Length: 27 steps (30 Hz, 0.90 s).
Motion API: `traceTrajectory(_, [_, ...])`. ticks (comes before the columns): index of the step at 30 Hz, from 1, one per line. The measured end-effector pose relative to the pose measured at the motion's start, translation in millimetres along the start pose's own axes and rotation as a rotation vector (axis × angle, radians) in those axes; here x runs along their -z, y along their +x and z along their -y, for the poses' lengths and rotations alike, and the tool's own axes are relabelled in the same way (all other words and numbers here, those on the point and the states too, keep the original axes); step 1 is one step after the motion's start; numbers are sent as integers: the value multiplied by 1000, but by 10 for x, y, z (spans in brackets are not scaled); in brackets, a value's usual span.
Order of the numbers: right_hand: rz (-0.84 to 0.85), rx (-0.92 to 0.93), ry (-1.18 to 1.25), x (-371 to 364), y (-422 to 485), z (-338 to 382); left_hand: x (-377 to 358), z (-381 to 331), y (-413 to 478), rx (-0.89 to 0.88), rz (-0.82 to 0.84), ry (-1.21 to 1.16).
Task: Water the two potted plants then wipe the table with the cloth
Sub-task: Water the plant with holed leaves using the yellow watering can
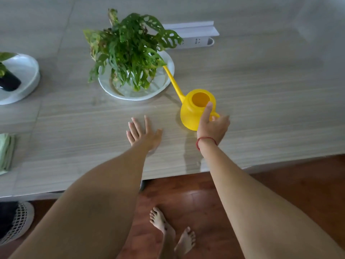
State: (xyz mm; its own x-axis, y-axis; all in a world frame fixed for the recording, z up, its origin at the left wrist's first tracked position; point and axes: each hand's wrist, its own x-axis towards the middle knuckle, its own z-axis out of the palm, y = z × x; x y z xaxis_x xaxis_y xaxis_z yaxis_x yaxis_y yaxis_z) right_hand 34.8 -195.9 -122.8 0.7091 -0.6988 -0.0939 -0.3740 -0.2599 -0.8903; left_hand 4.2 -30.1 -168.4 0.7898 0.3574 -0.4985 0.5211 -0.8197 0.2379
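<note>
Two hands: over table (261,90).
Left hand (143,133): fingers spread, flat on tabletop, empty.
Right hand (212,124): gripping can (194,113) handle, thumb on rim.
Spout: reaching plant (128,51) saucer (164,81).
Cloth (6,152): far left edge.

Right hand on the yellow watering can, spout tip at the leafy plant

The right hand (212,126) grips the handle of the yellow watering can (194,111), thumb on its open rim; the spout reaches far-left over the white dish (164,79) under the green potted plant (128,53). The left hand (143,133) lies flat, fingers spread, on the wood-grain table (261,90). At far left, a second plant in a black pot (8,81); a green cloth (6,152) nearer.
</note>
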Motion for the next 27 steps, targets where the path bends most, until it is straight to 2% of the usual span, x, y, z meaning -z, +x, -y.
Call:
traceTrajectory(3, [-39,15,114,-51,-56,-20,-74,26,33,-16,-41,-2])
traceTrajectory(14, [-49,-170,241,-18,-129,220,31,-6,23,7,59,20])
traceTrajectory(19, [-84,-163,253,115,-83,465,73,-15,-27,-4,93,29])
traceTrajectory(27, [-52,-14,278,206,-79,976,165,-37,-28,26,168,95])
